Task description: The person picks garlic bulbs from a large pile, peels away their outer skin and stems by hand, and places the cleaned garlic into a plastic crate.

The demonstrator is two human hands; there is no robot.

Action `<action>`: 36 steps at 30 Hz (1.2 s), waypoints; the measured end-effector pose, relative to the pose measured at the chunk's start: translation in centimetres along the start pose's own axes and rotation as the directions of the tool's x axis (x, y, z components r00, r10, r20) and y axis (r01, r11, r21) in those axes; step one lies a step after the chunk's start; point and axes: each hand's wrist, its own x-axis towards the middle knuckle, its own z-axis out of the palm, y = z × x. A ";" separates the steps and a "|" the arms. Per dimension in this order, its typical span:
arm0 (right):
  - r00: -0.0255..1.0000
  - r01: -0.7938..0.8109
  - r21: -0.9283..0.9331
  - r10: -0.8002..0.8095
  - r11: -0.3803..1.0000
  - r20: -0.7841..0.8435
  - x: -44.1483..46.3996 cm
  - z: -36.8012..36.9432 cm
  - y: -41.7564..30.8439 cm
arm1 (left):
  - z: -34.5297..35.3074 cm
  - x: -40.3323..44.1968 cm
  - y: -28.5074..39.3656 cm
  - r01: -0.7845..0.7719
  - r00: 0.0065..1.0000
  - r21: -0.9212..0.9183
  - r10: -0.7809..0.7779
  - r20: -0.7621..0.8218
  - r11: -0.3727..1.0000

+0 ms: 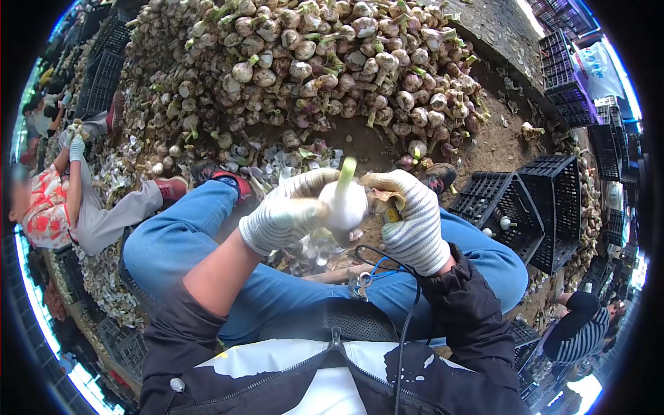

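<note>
My left hand (294,211), in a striped knit glove, is closed around a white garlic bulb (345,207) with a short green stem pointing up. The bulb is slightly blurred. On its other side my right hand (413,218), gloved alike, is closed on a brown, dry piece of garlic skin (382,199). A small yellow and dark object (392,214) shows under those fingers; its kind I cannot make out. Loose garlic skins (315,250) lie below the hands between my legs. A large heap of unpeeled garlic (325,66) lies in front of me.
Black plastic crates (494,200) stand by my right knee, with a few pale bulbs in one. More crates (568,79) are stacked at the far right. At left sits a person in a red-patterned top (48,214); another in stripes (584,335) is at lower right. A black cable (408,325) crosses my lap.
</note>
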 end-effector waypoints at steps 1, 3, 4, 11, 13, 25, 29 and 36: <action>1.000 -0.001 0.020 0.002 1.000 -0.004 0.0 0.0 0.0 | 0.5 0.4 -0.1 -0.026 0.998 -0.013 0.025 -0.061 1.000; 1.000 -0.003 0.059 0.004 0.998 -0.012 0.1 0.0 -0.2 | 1.2 0.6 0.3 -0.101 0.990 0.227 0.121 -0.077 0.969; 0.992 0.114 -0.022 -0.112 0.993 0.063 0.2 0.0 -0.2 | 1.3 0.8 0.2 -0.098 0.976 0.325 0.155 -0.152 0.941; 1.000 -0.011 -0.085 0.009 0.996 -0.025 0.3 0.4 -0.2 | 1.7 0.5 0.3 -0.119 0.946 0.453 0.239 -0.218 0.883; 0.993 -0.062 -0.030 0.058 0.998 -0.101 0.3 0.1 0.9 | 1.3 0.4 0.6 -0.140 0.961 0.383 0.218 -0.168 0.913; 0.865 -0.065 -0.269 0.188 0.961 0.464 -0.3 -0.3 0.7 | -1.7 1.0 2.4 -0.388 0.919 -0.395 0.382 -0.098 0.833; 0.696 -0.266 0.270 -0.010 0.925 0.718 0.6 -2.6 -1.0 | -2.2 0.9 2.9 -0.431 0.902 -0.405 0.386 -0.192 0.807; 0.899 -0.419 0.683 0.166 0.598 0.406 1.0 -5.4 -0.5 | -2.4 0.7 3.2 -0.500 0.856 -0.373 0.380 -0.351 0.782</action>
